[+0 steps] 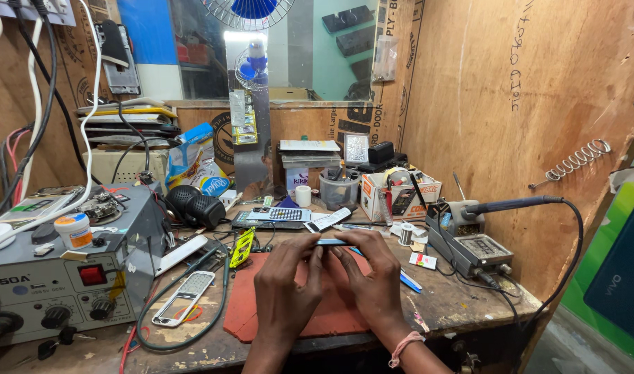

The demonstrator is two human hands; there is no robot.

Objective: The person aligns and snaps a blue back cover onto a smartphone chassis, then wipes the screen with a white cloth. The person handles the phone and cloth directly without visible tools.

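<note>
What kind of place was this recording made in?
Most likely a small phone or electronics repair bench: a grey rework station, a soldering iron on its stand, and a loose phone housing beside the red work mat.

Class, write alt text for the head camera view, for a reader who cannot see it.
Two bare hands, the left hand and the right hand, together hold a thin blue-edged flat device edge-on above a red work mat on a cluttered wooden workbench. A grey rework station stands left, a phone front cover lies beside the mat, and a soldering iron rests right.
</note>
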